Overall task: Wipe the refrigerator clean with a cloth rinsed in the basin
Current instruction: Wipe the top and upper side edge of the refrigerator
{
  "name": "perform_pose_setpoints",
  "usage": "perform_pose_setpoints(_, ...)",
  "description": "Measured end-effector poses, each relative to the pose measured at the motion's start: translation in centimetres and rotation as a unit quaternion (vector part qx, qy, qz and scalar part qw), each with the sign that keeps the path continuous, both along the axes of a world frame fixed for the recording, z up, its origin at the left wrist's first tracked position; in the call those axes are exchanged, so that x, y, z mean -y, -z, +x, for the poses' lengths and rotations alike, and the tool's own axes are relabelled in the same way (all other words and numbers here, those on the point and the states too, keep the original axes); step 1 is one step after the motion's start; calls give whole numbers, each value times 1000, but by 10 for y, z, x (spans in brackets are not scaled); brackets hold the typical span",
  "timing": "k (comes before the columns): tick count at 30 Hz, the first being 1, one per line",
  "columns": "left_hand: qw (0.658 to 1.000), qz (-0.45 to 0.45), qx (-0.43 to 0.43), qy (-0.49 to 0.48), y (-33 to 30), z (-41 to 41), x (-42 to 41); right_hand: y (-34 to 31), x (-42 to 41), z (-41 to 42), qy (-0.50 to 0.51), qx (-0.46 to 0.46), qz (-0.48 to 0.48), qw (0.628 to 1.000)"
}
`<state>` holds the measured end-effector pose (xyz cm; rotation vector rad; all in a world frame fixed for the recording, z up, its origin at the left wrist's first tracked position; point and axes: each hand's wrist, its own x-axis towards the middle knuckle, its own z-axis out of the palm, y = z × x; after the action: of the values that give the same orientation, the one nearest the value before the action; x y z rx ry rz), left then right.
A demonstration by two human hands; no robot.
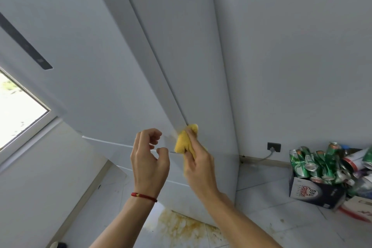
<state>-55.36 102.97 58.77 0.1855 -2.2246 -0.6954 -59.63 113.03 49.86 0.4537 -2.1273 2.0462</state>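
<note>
Right hand (pixel 198 165) has its grip bunched round a yellow cloth (pixel 184 142), pressing the wad against the pale refrigerator (pixel 120 66) right where the dark vertical seam (pixel 161 66) meets a horizontal line low on the front. Bunching likely gives a firm edge to work into the groove; the blur at the cloth's edge suggests rubbing.

Left hand (pixel 150 159) hovers just beside, off the surface, fingers loosely curled, holding nothing. A red cord bracelet (pixel 144 197) sits on that wrist. Probably poised to steady or take over.

No basin in view, so where the cloth gets rinsed cannot be told from here.

Floor tiles (pixel 271 217) below carry a yellow-brown stain (pixel 181 225) at the refrigerator's foot. At right, a cardboard box (pixel 314 191) heaped with crushed green cans (pixel 314 163); wall socket (pixel 274 147) with cable behind. Window (pixel 18 106) at left.

Judged: mid-wipe, lower front in hand.
</note>
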Motion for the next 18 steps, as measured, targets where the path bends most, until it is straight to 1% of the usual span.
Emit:
perform_pose_setpoints(2, 1000, -1, 7, -7, 3, -1, 3, -13, 9, 0, -2, -22, -8, 1000)
perform_pose_setpoints(4, 1000, 4, 13, -7, 6, 1, 6, 8, 8, 5, -1, -42, 22, 999)
perform_pose_setpoints(5, 1000, 6, 13, -5, 7, 2, 8, 26, 5, 5, -2, -31, 39, 999)
perform_pose_setpoints(7, 1000, 9, 23, -1, 10, 5, 12, 59, -1, 5, -6, 34, 84, 996)
perform_pose_setpoints(9, 999, 12, 32, 2, 13, 6, 14, 69, -6, 3, -23, 82, 99, 991)
perform_pose_setpoints(11, 999, 12, 50, 9, 18, 8, 15, 64, -8, 4, -31, 86, 102, 991)
perform_pose_setpoints(13, 998, 13, 56, 15, 24, 8, 14, 39, -5, 6, -33, 55, 83, 994)
perform_pose_setpoints(16, 997, 19, 67, 44, 33, 5, 22, 1, 14, 6, -7, -35, 54, 998)
perform_pose_setpoints(18, 996, 23, 69, 53, 40, 3, 27, -9, 23, -2, -4, -72, 40, 997)
